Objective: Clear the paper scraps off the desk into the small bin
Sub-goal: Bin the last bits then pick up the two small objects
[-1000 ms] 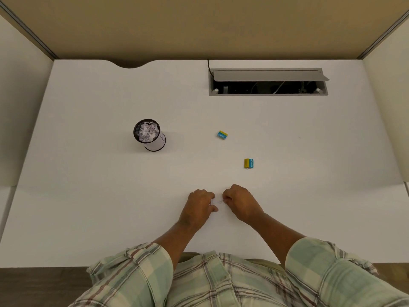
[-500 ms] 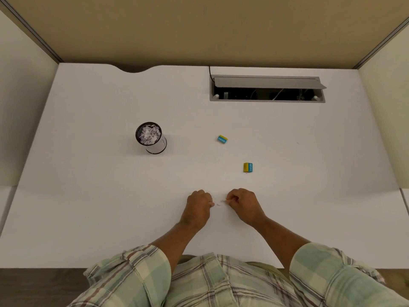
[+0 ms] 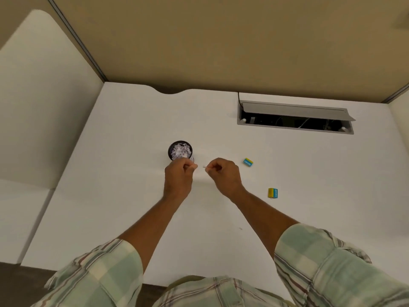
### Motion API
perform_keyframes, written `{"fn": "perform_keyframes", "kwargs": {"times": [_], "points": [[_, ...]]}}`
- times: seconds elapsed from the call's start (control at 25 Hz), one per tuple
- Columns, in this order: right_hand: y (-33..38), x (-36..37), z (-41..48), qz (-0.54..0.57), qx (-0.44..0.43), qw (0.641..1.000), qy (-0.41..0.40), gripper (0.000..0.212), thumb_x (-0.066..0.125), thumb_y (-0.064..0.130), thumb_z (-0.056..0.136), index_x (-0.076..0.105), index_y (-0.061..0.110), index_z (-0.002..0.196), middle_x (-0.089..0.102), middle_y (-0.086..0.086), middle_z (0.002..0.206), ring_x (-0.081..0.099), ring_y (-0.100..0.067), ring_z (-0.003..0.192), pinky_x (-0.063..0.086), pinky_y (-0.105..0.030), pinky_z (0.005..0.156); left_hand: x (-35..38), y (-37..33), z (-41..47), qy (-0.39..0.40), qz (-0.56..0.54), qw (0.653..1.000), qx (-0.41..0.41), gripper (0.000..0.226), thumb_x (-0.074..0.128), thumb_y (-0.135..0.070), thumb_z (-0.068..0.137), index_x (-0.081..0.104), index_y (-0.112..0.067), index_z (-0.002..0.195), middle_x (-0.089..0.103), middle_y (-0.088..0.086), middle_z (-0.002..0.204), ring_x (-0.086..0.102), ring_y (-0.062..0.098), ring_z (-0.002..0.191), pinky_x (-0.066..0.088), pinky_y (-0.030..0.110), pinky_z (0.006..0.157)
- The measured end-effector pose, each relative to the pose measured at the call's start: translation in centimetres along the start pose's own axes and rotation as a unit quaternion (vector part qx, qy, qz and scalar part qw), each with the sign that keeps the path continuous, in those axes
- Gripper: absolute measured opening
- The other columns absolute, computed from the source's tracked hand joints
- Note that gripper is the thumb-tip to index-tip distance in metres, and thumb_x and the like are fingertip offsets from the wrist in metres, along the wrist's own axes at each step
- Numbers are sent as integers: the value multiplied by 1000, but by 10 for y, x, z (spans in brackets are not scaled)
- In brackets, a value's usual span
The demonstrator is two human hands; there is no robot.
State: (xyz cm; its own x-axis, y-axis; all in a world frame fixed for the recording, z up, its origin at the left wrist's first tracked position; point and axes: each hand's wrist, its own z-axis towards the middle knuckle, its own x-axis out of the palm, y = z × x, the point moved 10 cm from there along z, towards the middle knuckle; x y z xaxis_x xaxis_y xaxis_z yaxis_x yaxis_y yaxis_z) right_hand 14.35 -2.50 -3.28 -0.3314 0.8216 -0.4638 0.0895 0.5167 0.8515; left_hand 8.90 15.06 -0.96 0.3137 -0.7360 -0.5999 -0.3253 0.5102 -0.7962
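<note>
The small black mesh bin [image 3: 170, 149] stands on the white desk [image 3: 124, 196], full of white paper scraps [image 3: 182, 151]. My left hand [image 3: 178, 176] is closed in a pinch right at the bin's near rim and hides part of it; what it pinches is too small to see. My right hand [image 3: 224, 172] hovers just right of it, fingers pinched on a tiny white paper scrap [image 3: 204, 166] that sticks out toward the left hand.
Two small yellow-and-blue erasers lie to the right, one [image 3: 248, 162] near my right hand and one [image 3: 273, 193] closer to me. An open cable tray [image 3: 294, 117] is set into the desk at the back right. Partition walls enclose the desk.
Both hands have lifted from the desk near the front edge and moved forward and left to the bin, carrying the scrap. The camera view has tilted up and shifted.
</note>
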Motion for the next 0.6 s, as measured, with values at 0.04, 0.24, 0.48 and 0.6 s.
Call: {"fn": "perform_keyframes", "kwargs": {"times": [0.04,0.24,0.48,0.6], "points": [[17,8,11,-4,-10,1000,3,7,69,16,86,72,17,80,68,11,72,60,-4,66,44,-13,62,-13,-1,13,-20,4,1000,-5,8,70,-12,89,72,-10,81,69,-2,78,62,11,73,43,8,67],[60,45,53,-66,-10,998,16,12,62,7,84,71,13,80,66,8,71,58,-7,65,43,-18,59,-38,13,60,-28,38,998,-29,11,68,-8,91,79,-7,94,77,6,95,65,11,81,40,-4,62],[61,57,72,-106,15,994,20,15,64,7,85,72,17,79,73,0,82,66,-15,74,53,-24,62,-42,30,78,-3,52,998,-42,5,77,-8,84,77,-12,82,77,3,85,70,14,75,51,16,67],[56,50,71,-102,24,994,4,15,69,5,80,67,19,75,68,6,75,64,-11,69,49,-22,58,-45,36,80,-6,50,998,-48,11,81,-9,79,73,-14,72,71,-3,73,66,12,66,50,19,60]]}}
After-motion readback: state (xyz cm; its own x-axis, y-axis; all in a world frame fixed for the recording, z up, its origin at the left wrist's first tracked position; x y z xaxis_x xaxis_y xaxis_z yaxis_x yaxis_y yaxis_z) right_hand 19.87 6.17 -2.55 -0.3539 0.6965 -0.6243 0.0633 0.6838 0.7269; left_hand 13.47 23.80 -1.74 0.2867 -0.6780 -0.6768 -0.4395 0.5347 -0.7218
